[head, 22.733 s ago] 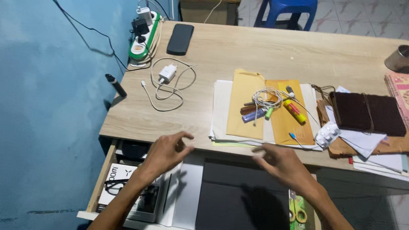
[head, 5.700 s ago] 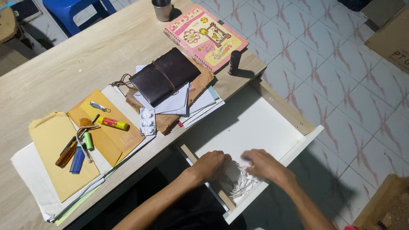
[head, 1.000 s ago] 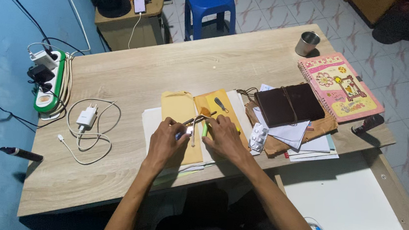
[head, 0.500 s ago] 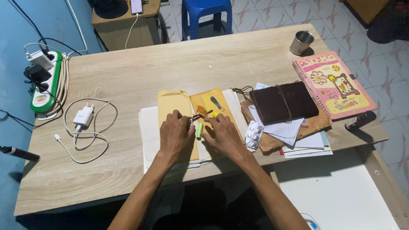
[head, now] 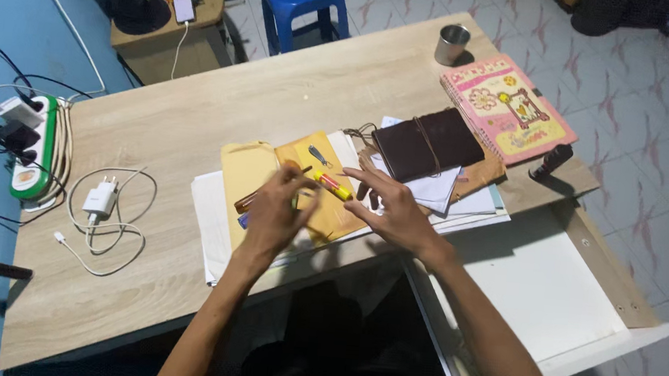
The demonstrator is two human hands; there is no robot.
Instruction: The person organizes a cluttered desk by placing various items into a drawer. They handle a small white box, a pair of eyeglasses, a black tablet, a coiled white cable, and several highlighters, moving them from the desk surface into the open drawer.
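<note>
Left hand [head: 277, 214] blurred over envelopes [head: 251, 177], grip unclear. Right hand [head: 392, 207] open, covering papers [head: 462, 203]. Marker [head: 333, 185] between them; notebook [head: 425, 143] far right.

Both forearms bare — no sleeves, watch or rings — two slim arms.

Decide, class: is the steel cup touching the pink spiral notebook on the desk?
Apart. The head view shows bare desk wood between the steel cup and the pink notebook.

Your envelopes [head: 251, 174] lie mid-desk [head: 196, 111]: charger [head: 98, 200] and power strip [head: 31, 149] to their left, journal [head: 427, 142] and notebook [head: 507, 106] right, cup [head: 452, 43] behind.
</note>
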